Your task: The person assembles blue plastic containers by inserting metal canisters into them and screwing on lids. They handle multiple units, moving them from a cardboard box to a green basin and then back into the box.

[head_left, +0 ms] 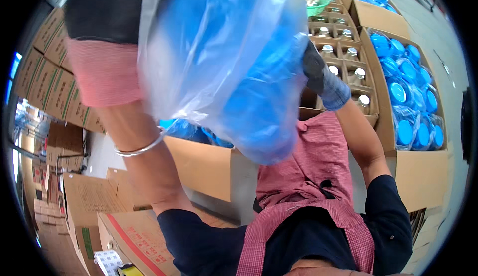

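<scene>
A large clear plastic bag full of blue pieces hangs in the air close before me, blurred by motion. What the blue pieces are cannot be made out through the film. My left hand, in a black glove with a pink sleeve cuff below it, is raised at the bag's upper left and grips it; its fingertips are hidden at the top edge. At the bag's right side is my right hand, in a grey and blue glove. Its fingers disappear behind the bag, so its grip does not show.
Behind the bag, a divided carton holds glass bottles with a green basket on top. To the right, an open box contains bagged blue lids. Stacked cartons stand left; more boxes are at lower left.
</scene>
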